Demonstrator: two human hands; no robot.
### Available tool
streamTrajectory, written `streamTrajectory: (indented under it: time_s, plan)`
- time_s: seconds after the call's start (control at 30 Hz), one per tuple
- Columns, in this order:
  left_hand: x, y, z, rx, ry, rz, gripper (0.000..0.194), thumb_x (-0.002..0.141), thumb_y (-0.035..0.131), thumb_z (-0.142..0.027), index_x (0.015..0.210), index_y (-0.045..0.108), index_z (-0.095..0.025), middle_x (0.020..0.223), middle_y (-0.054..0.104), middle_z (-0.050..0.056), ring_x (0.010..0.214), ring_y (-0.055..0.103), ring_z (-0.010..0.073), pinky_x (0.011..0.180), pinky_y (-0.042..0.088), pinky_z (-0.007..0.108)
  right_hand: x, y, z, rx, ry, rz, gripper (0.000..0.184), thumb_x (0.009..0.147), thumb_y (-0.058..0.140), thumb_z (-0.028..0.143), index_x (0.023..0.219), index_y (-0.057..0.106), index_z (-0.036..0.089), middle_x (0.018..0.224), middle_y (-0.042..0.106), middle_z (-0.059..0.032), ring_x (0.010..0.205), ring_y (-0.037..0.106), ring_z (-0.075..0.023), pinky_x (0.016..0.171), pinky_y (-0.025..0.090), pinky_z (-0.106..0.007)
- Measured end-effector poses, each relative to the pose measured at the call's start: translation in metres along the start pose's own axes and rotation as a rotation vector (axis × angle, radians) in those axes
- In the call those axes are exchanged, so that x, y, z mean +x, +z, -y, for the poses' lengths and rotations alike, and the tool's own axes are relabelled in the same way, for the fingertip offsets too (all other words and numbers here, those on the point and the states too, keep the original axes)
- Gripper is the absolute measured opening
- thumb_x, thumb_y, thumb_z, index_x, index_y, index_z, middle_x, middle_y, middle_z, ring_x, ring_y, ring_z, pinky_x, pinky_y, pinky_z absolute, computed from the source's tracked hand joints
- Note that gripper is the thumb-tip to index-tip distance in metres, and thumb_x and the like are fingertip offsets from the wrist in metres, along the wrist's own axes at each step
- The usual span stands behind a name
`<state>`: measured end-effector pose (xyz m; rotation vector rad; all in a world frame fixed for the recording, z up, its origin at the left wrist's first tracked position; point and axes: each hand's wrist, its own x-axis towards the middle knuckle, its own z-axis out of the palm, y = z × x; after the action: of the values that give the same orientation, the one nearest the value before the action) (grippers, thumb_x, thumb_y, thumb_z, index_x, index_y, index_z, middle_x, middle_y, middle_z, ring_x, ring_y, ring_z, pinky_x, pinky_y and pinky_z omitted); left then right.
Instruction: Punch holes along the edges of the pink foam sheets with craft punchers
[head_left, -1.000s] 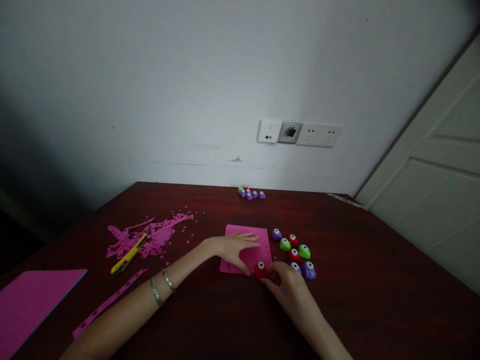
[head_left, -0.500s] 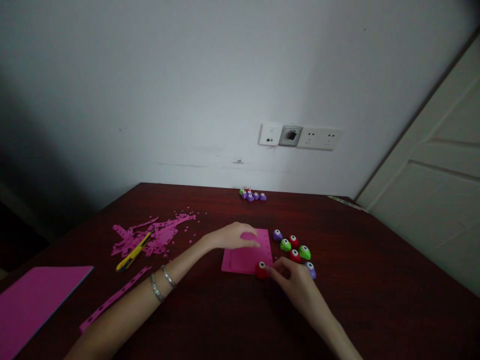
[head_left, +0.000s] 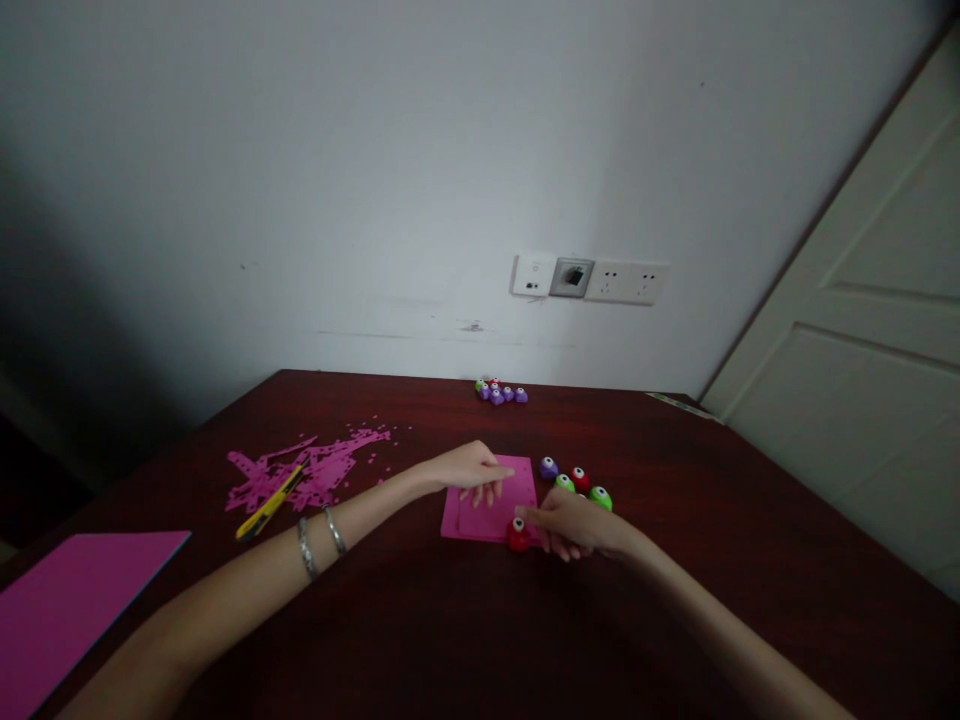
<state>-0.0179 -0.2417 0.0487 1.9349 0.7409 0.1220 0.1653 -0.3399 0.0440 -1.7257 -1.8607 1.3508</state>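
On the tabletop in front of me lies a pink foam-like sheet with small holes along its right side and a smaller pink piece on top. My left hand is over its left part, fingers apart and pointing down, holding nothing. A red craft punch with an eye-like white and black button sits at the sheet's near right corner. My right hand has its thumb at the punch's top right and its other fingers curled beside it. How firmly it grips is hard to see.
Beside my right hand stand several punches, including a purple one and a green one; more purple punches stand by the wall. At left are pink scraps, a yellow utility knife and a large pink sheet.
My right hand has turned, its thumb now higher by the red punch and its curled fingers showing below. My left fingers now point down. My left arm hides the long pink strip.
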Motion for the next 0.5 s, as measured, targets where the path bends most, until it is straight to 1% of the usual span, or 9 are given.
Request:
streamTrajectory:
  time_s: [0.13, 0.27, 0.33, 0.5]
  plan:
    - [0.002, 0.005, 0.001, 0.033, -0.030, 0.051, 0.049, 0.080, 0.047, -0.056, 0.061, 0.059, -0.012, 0.048, 0.056, 0.000, 0.035, 0.047, 0.0069, 0.036, 0.034, 0.020, 0.003, -0.004, 0.005, -0.041, 0.014, 0.053, 0.052, 0.081, 0.044, 0.051, 0.043, 0.049, 0.017, 0.033, 0.043, 0.0047, 0.026, 0.030, -0.0030, 0.028, 0.019, -0.016]
    - [0.004, 0.012, 0.003, 0.013, -0.060, 0.111, 0.051, 0.075, 0.049, -0.061, 0.062, 0.060, -0.013, 0.046, 0.053, -0.002, 0.035, 0.045, 0.0072, 0.036, 0.032, 0.021, 0.012, -0.005, 0.001, -0.076, 0.038, 0.159, 0.050, 0.081, 0.044, 0.054, 0.049, 0.051, 0.016, 0.036, 0.045, 0.0051, 0.026, 0.031, -0.0029, 0.027, 0.021, -0.015]
    - [0.004, 0.014, 0.002, -0.007, -0.072, 0.143, 0.053, 0.072, 0.050, -0.064, 0.062, 0.061, -0.012, 0.047, 0.053, -0.001, 0.036, 0.045, 0.0069, 0.037, 0.032, 0.021, 0.015, -0.006, 0.000, -0.087, 0.046, 0.195, 0.049, 0.082, 0.043, 0.052, 0.050, 0.050, 0.015, 0.036, 0.045, 0.0051, 0.027, 0.032, -0.0032, 0.026, 0.021, -0.015]
    - [0.005, 0.020, 0.003, -0.033, -0.105, 0.200, 0.059, 0.064, 0.054, -0.069, 0.065, 0.065, -0.012, 0.048, 0.056, -0.001, 0.036, 0.042, 0.0054, 0.038, 0.031, 0.021, 0.019, -0.005, 0.003, -0.123, 0.076, 0.236, 0.047, 0.085, 0.042, 0.045, 0.050, 0.051, 0.015, 0.039, 0.047, 0.0042, 0.029, 0.036, -0.0039, 0.028, 0.024, -0.015]
